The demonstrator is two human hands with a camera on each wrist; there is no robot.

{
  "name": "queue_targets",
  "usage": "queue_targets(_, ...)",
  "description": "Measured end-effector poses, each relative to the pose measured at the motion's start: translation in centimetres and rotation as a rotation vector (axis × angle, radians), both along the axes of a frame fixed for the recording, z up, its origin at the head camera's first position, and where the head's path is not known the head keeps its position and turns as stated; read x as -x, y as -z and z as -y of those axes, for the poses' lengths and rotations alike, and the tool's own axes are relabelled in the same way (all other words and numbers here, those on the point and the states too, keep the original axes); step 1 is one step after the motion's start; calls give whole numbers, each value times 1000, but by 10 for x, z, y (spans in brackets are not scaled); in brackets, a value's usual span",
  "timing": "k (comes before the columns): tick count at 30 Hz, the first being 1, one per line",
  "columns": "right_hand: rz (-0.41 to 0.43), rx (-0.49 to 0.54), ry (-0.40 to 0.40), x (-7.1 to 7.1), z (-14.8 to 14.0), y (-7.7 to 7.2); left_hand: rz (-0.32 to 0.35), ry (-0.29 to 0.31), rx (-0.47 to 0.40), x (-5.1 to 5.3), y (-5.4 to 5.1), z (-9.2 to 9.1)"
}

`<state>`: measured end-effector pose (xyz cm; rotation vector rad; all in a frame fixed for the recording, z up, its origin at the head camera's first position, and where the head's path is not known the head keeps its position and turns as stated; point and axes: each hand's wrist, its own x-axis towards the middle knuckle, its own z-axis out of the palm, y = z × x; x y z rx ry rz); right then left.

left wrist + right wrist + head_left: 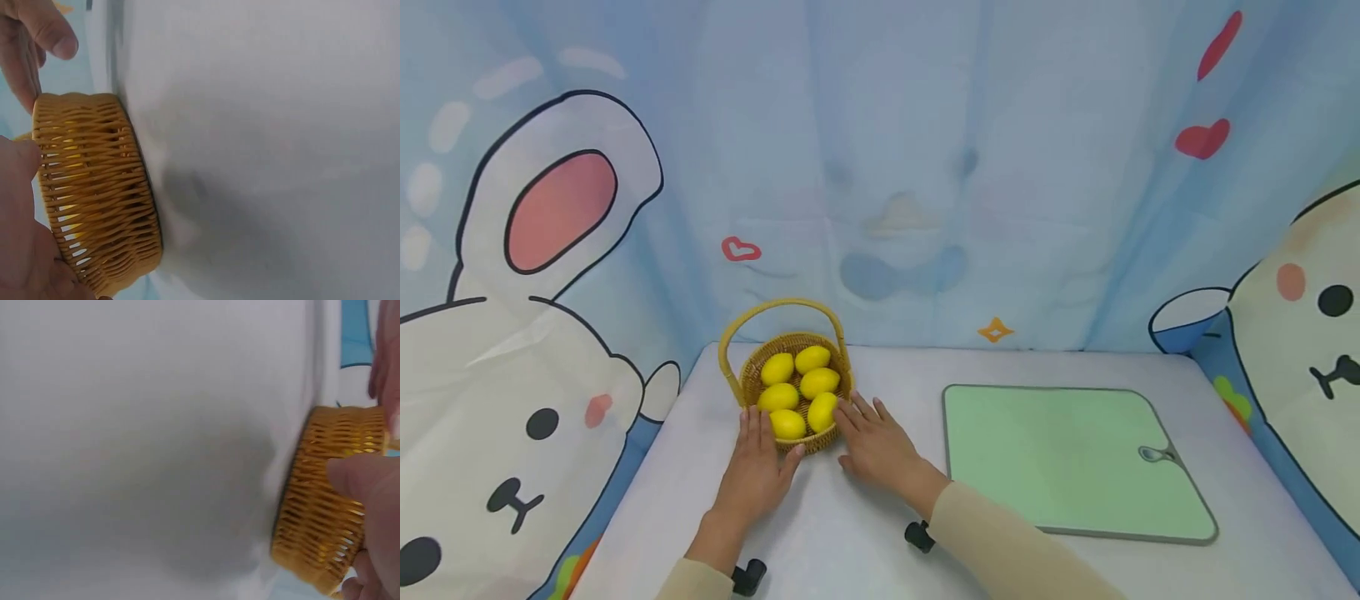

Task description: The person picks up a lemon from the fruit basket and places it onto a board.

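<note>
A round wicker basket (815,443) with an upright handle stands at the back left of the table and holds several yellow lemons (787,424). My left hand (752,479) lies against its near left side, fingers straight, thumb spread toward the front. Against the near right side rests my right hand (880,446), its fingers extended along the rim. In the left wrist view the woven wall (100,187) shows between both hands. The right wrist view shows my right hand (381,506) beside the basket wall (319,500), the thumb in front of it.
To the right on the white table (880,567) lies a pale green board (1060,458) with a grey edge and a small spoon-shaped mark near its right end. A blue curtain (1037,208) with cartoon figures hangs behind the table and at both sides.
</note>
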<state>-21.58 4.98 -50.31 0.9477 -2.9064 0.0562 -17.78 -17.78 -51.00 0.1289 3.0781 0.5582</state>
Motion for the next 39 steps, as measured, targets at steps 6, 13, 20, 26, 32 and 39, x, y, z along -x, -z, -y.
queue_targets(6,-45,37,47,-36,-35,5,-22,128,7,-9,1,-21)
queue_targets(13,-65,68,62,-78,-65,7,-29,239,24,-32,-1,-36)
queue_targets(20,-79,84,51,-104,-77,5,3,291,63,-52,-8,-39)
queue_targets(26,-40,98,58,-112,-78,3,3,323,84,-52,-10,-34)
queue_targets(32,-44,96,52,-110,-80,7,-5,326,97,-39,-12,-28)
queue_targets(39,-45,106,33,-108,-83,10,0,332,95,-24,-13,-27)
